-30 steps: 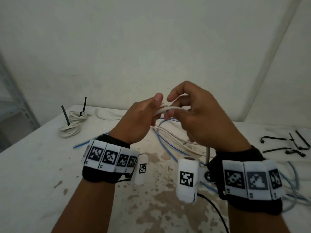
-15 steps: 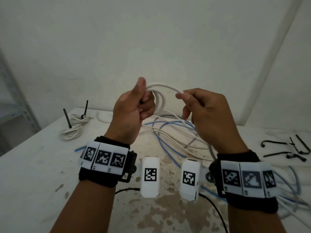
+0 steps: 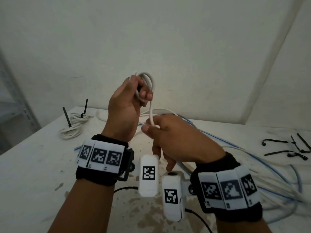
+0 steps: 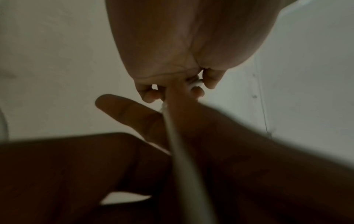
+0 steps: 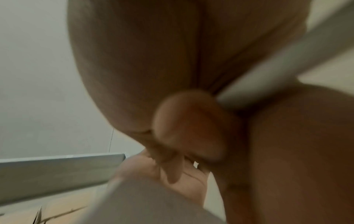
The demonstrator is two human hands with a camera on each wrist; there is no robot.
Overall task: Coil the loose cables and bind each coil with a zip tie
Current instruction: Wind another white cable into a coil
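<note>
White-painted walls back a stained white table (image 3: pixel 33 165); your holdings at this moment are listed below.

Left hand (image 3: pixel 124 105): raised above the table, fingers curled round a small coil of white cable (image 3: pixel 148 81), thumb up against the loops. The coil stands roughly upright in your grip, clear of the surface.

Right hand (image 3: pixel 175 137): lower and just beside the left, thumb and forefinger pinching the same cable's free run where it drops from the coil. Your remaining fingers hang loosely curled below. In the right wrist view the cable crosses close to the lens, blurred.

Loose cables (image 3: pixel 252 165), white and blue: a tangle lying on the table behind and to the right of your hands, trailing toward the right edge.

Finished coil (image 3: pixel 74 126), white: far left of the table, well apart from your hands, bound with two black zip ties (image 3: pixel 66 119) whose tails stick up.

Spare black zip ties (image 3: pixel 286 148): a scattered group at the far right of the table.

Marker bands and white camera pods: worn on both your wrists.
</note>
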